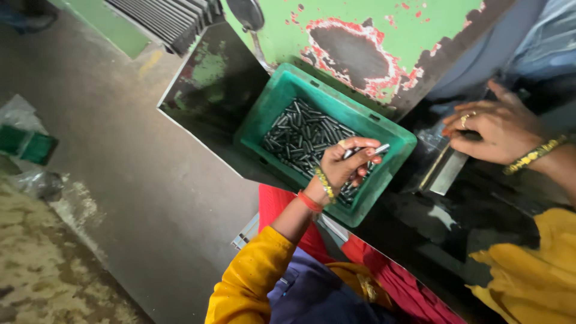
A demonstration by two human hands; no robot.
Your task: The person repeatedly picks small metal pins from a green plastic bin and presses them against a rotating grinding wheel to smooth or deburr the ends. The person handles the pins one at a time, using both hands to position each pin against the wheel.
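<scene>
The left hand (345, 163) hangs over the green plastic crate (401, 141), fingers pinched shut on 1 small metal pin (379, 148), its bright end poking out past the fingertips toward the crate's right rim. Beneath it the crate holds a loose heap of dark steel pins (300, 135), lying every way. The crate sits tilted on a dark, greasy bench (207, 99) against a green machine body (360, 36) with a big patch of paint flaked off to bare dark metal, ringed in red primer.

The right hand (495, 129) rests further right, palm down and fingers curled over a dark part of the machine bed; whether it grips anything there I cannot tell. Just below it lies a flat bright metal strip (449, 171).

By my reading, this is the picking stage: 1 pin is lifted clear of the heap and not yet placed. Carrying it across toward the right hand would call for a steady pinch, since the pin is thin and looks oily.

Of packages, only a crumpled clear plastic bag (36, 180) and a small green box (27, 144) show on the floor (120, 150) at far left; no label or sign is visible
</scene>
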